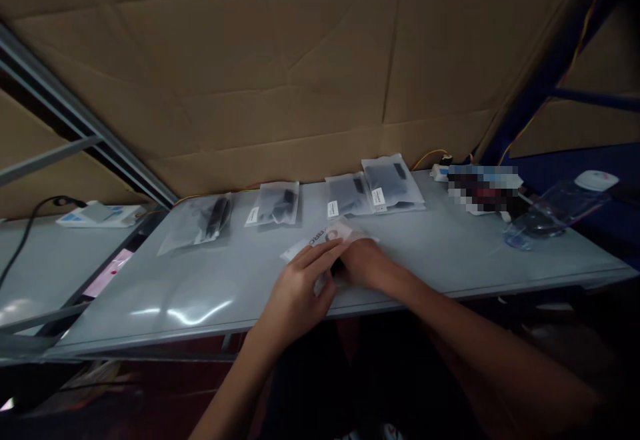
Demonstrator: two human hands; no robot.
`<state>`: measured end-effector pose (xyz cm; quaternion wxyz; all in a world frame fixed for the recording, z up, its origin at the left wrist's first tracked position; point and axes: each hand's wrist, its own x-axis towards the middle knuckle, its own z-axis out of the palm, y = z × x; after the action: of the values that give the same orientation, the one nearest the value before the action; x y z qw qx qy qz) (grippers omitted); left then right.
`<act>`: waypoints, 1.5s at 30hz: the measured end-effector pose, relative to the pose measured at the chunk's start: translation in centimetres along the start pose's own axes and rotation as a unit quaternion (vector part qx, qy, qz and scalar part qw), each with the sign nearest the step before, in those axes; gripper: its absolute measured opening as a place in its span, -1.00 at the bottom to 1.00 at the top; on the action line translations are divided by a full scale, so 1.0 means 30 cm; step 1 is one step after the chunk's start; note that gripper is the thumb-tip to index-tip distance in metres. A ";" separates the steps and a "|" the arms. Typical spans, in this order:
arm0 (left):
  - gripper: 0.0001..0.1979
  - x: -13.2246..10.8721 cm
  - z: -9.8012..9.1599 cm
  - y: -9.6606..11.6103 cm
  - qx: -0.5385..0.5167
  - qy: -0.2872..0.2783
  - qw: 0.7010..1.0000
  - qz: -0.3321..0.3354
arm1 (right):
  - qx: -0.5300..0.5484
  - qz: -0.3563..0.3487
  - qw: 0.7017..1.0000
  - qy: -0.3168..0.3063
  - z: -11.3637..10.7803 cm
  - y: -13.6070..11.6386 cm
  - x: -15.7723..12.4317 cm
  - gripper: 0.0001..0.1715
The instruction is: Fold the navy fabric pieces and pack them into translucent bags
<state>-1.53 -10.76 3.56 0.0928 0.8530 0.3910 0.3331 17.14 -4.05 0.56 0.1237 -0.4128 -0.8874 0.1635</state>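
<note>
Both hands meet on a small bag [327, 237] near the table's [200, 293] near edge. The left hand [300, 287] lies flat on it, and the right hand [367, 263] curls over it, seemingly pinching a dark piece inside. The slick film could slide off that edge. Four bags [275, 205] in the far row each hold a dark part.

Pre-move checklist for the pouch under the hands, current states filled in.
1. Both hands on it: ok, left hand and right hand meet on the printed pouch.
2. Pouch supported: ok, lies on the grey table.
3. Pouch sealed or open: cannot tell, hands cover it.
4. Row of filled bags behind: ok, apart from the hands.
5. Clear pouch at far right: ok, well apart.
</note>
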 end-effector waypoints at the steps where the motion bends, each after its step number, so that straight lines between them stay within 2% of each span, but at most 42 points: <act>1: -0.35 -0.019 -0.002 -0.001 0.000 0.003 1.000 -0.004 | 0.003 -0.005 1.000 -0.004 -0.014 0.008 -0.022 -0.64; 4: -0.32 -0.089 -0.007 -0.011 0.039 -0.006 0.999 0.006 | -0.007 -0.032 0.999 0.023 -0.049 0.034 -0.097 -0.44; 6: -0.31 -0.141 -0.005 -0.034 0.079 -0.005 0.997 0.022 | -0.066 -0.057 0.994 0.064 -0.053 0.058 -0.143 -0.35; 10: -0.52 -0.202 0.022 -0.091 0.112 0.034 0.990 0.075 | -0.178 -0.121 0.967 0.133 -0.013 0.122 -0.202 -0.41; 13: -0.67 -0.186 0.057 -0.095 0.117 0.078 0.982 0.125 | -0.192 -0.100 0.962 0.169 0.026 0.159 -0.203 -0.45; 16: -0.70 -0.145 0.095 -0.062 0.111 0.124 0.975 0.145 | -0.182 -0.051 0.966 0.175 0.045 0.170 -0.173 -0.50; 19: -0.69 -0.124 0.133 -0.024 0.102 0.128 0.979 0.125 | -0.145 -0.026 0.973 0.175 0.042 0.172 -0.149 -0.49; 22: -0.69 -0.130 0.169 -0.002 0.099 0.123 0.979 0.127 | -0.068 -0.050 0.978 0.191 0.033 0.171 -0.180 -0.37; 24: -0.67 -0.137 0.188 0.008 0.095 0.130 0.975 0.152 | -0.017 -0.091 0.966 0.242 0.034 0.150 -0.239 -0.36; 25: -0.66 -0.138 0.197 0.013 0.094 0.133 0.973 0.161 | 0.007 -0.100 0.952 0.290 0.039 0.131 -0.275 -0.40; 26: -0.66 -0.136 0.205 0.019 0.092 0.135 0.972 0.167 | 0.034 -0.087 0.933 0.347 0.046 0.105 -0.312 -0.48; 28: -0.67 -0.126 0.222 0.037 0.087 0.144 0.972 0.166 | 0.113 0.018 0.894 0.433 0.063 0.044 -0.378 -0.70; 29: -0.69 -0.118 0.231 0.048 0.082 0.150 0.972 0.161 | 0.171 0.096 0.882 0.429 0.071 0.014 -0.403 -0.80; 30: -0.72 -0.109 0.240 0.060 0.076 0.159 0.971 0.159 | 0.239 0.168 0.873 0.390 0.078 -0.012 -0.421 -0.81; 31: -0.74 -0.101 0.249 0.071 0.068 0.168 0.971 0.158 | 0.310 0.221 0.866 0.323 0.081 -0.031 -0.431 -0.71; 33: -0.78 -0.086 0.264 0.091 0.059 0.185 0.967 0.164 | 0.427 0.251 0.847 0.196 0.079 -0.050 -0.433 -0.53; 34: -0.79 -0.081 0.269 0.099 0.060 0.191 0.965 0.168 | 0.464 0.243 0.836 0.162 0.075 -0.050 -0.429 -0.48; 36: -0.80 -0.078 0.273 0.108 0.073 0.192 0.963 0.173 | 0.496 0.236 0.823 0.143 0.061 -0.042 -0.419 -0.43; 41: -0.83 -0.102 0.261 0.114 0.110 0.183 0.961 0.176 | 0.497 0.279 0.820 0.057 0.039 -0.031 -0.416 -0.39; 43: -0.84 -0.110 0.257 0.115 0.124 0.183 0.960 0.173 | 0.505 0.283 0.813 0.059 0.045 -0.037 -0.413 -0.41; 45: -0.84 -0.109 0.253 0.118 0.138 0.179 0.960 0.165 | 0.515 0.277 0.805 0.096 0.056 -0.045 -0.404 -0.46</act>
<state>3.93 -14.77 -2.35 -0.1536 0.8366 0.2973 0.4337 23.23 -14.56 -1.47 0.3527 -0.5300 -0.5044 0.5833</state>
